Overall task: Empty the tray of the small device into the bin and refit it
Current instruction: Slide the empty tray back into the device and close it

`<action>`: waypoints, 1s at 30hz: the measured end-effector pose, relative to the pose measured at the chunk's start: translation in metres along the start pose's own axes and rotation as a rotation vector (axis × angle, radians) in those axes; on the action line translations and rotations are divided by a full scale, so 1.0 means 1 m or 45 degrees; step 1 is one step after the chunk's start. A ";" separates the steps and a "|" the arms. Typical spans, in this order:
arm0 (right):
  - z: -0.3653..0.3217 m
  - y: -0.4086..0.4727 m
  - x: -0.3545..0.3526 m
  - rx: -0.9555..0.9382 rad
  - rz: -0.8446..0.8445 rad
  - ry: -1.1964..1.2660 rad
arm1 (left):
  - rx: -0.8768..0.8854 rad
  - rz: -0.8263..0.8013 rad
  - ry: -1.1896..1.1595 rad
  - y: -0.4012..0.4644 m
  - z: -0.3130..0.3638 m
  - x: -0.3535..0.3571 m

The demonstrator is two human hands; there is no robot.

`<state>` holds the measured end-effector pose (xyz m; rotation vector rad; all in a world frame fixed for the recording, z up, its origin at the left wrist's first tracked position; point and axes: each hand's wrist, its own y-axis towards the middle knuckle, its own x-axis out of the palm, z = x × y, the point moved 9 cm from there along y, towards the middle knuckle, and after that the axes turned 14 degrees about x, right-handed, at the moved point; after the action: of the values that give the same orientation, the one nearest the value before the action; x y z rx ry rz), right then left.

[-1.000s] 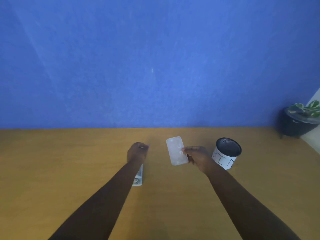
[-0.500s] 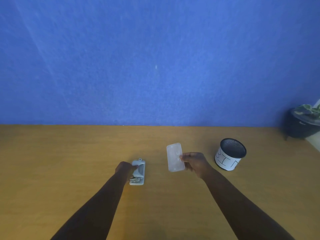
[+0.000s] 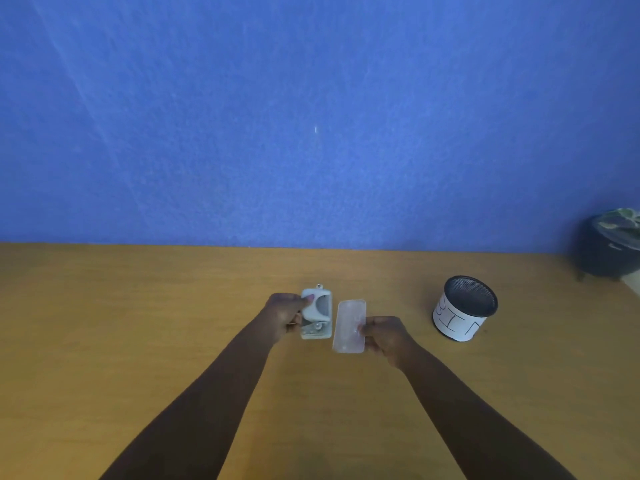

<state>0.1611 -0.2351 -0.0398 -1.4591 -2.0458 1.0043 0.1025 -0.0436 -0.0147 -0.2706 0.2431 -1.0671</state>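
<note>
My left hand (image 3: 284, 315) grips a small pale grey device (image 3: 316, 315), a hole punch, holding it by its left side with the thumb on its top. Just to its right is the translucent white tray (image 3: 349, 325), a flat rounded rectangle, pinched at its right edge by my right hand (image 3: 384, 336). Tray and device lie side by side with a narrow gap between them, above the middle of the wooden table (image 3: 138, 323). The bin (image 3: 464, 308), a black mesh cup wrapped in white paper marked BIN, stands to the right of both hands.
A dark pot with a green plant (image 3: 611, 245) stands at the far right by the blue wall (image 3: 311, 116). The table's right edge runs close beside the pot.
My left hand took hold of the device and lifted it off the table. My right hand brought the tray left, from near the bin to right beside the device.
</note>
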 end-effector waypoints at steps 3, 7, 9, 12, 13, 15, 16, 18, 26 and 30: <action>-0.001 -0.003 0.007 -0.003 -0.047 -0.021 | 0.019 -0.100 0.008 -0.004 0.008 0.023; -0.006 -0.010 0.016 -0.019 -0.135 -0.028 | 0.045 -0.157 0.028 -0.005 0.012 0.040; -0.008 -0.014 0.017 -0.025 -0.154 -0.010 | 0.051 -0.160 0.037 -0.006 0.013 0.044; -0.008 -0.015 0.015 -0.028 -0.153 0.020 | 0.059 -0.139 0.035 -0.006 0.014 0.045; -0.008 -0.014 0.013 -0.031 -0.147 0.030 | 0.063 -0.132 0.035 -0.007 0.014 0.045; -0.009 -0.013 0.011 -0.035 -0.134 0.065 | 0.072 -0.114 0.034 -0.007 0.015 0.044; -0.009 -0.012 0.010 -0.032 -0.133 0.091 | 0.075 -0.102 0.032 -0.007 0.015 0.043; -0.010 -0.012 0.009 -0.023 -0.140 0.155 | 0.079 -0.075 0.032 -0.008 0.014 0.042; -0.009 -0.013 0.011 -0.003 -0.179 0.260 | 0.087 -0.073 0.034 -0.011 0.012 0.043; -0.008 -0.018 0.013 0.022 -0.190 0.247 | 0.114 -0.090 0.057 -0.010 0.015 0.046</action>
<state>0.1508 -0.2233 -0.0217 -1.3183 -1.9679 0.7869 0.1199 -0.0871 -0.0005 -0.1762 0.2268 -1.1518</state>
